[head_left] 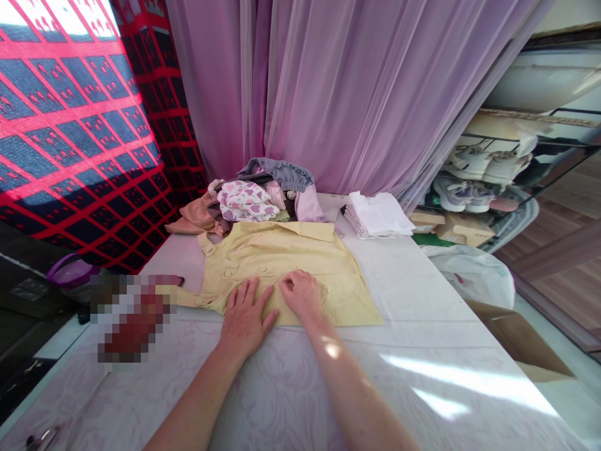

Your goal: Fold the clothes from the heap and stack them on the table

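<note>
A yellow buttoned shirt (282, 257) lies spread flat on the white patterned tablecloth (291, 388). My left hand (244, 316) rests on its lower hem, fingers stretched out flat. Beside it, my right hand (303, 293) presses on the shirt's front near the button line with its fingers curled down, pinching the cloth. Both forearms reach in from the bottom of the picture.
A heap of mixed clothes (253, 197) sits behind the shirt by the purple curtain (347, 94). A stack of folded white cloths (378, 214) lies at the back right. A shoe rack (488, 175) and cardboard boxes (521, 341) stand right of the table; a blurred patch (134, 316) is at left.
</note>
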The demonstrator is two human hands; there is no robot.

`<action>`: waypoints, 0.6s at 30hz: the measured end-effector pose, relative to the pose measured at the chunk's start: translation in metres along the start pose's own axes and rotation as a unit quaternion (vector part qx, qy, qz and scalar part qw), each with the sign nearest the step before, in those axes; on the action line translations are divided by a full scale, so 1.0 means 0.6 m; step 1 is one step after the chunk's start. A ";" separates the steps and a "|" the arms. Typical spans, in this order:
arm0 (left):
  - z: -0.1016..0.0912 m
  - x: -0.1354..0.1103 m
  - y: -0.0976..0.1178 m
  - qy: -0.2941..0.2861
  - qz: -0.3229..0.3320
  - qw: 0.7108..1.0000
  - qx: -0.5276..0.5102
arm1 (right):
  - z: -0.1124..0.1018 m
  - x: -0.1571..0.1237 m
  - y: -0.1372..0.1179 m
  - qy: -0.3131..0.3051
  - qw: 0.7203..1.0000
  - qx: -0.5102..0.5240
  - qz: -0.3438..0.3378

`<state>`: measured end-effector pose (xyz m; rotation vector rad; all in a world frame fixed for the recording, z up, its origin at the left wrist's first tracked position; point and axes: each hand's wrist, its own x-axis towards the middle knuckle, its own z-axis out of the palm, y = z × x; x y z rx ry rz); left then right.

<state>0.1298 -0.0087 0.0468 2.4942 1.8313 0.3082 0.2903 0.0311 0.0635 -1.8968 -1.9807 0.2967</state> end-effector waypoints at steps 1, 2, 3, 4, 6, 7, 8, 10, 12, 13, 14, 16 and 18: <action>-0.002 0.000 0.001 -0.002 0.000 1.000 0.000 | 0.003 0.001 -0.004 0.007 1.000 -0.003 0.013; -0.003 0.000 0.002 -0.004 -0.001 1.000 0.001 | 0.006 0.001 -0.006 0.012 1.000 -0.006 0.025; -0.003 0.000 0.002 -0.005 -0.001 1.000 0.001 | 0.009 0.001 -0.007 0.016 0.999 -0.008 0.033; -0.003 0.000 0.002 -0.005 -0.003 1.000 0.001 | 0.011 0.002 -0.007 0.017 0.999 -0.008 0.036; -0.002 -0.001 0.002 0.000 -0.004 1.000 0.002 | 0.013 0.003 -0.004 0.014 0.999 -0.005 0.034; -0.001 -0.001 0.002 0.004 -0.003 1.000 0.001 | 0.013 0.004 -0.001 0.012 0.999 -0.003 0.031; -0.001 -0.001 0.001 0.007 -0.001 1.000 0.000 | 0.014 0.006 0.003 0.010 1.000 -0.001 0.028; 0.000 -0.001 0.001 0.006 0.000 1.000 -0.003 | 0.015 0.008 0.011 0.009 1.000 0.002 0.023; -0.002 0.000 0.002 -0.003 -0.003 1.000 -0.005 | 0.016 0.008 0.018 0.018 1.000 0.004 0.024; -0.003 0.000 0.002 -0.007 -0.005 1.000 -0.006 | 0.016 0.008 0.021 0.026 0.999 0.004 0.027; -0.004 -0.001 0.003 -0.010 -0.007 1.000 -0.006 | 0.017 0.008 0.022 0.033 0.999 0.003 0.030; -0.007 -0.002 0.004 -0.014 -0.010 1.000 -0.005 | 0.018 0.007 0.025 0.043 0.999 0.003 0.032; -0.010 -0.003 0.005 -0.015 -0.014 1.000 -0.004 | 0.018 0.005 0.025 0.048 0.998 0.002 0.030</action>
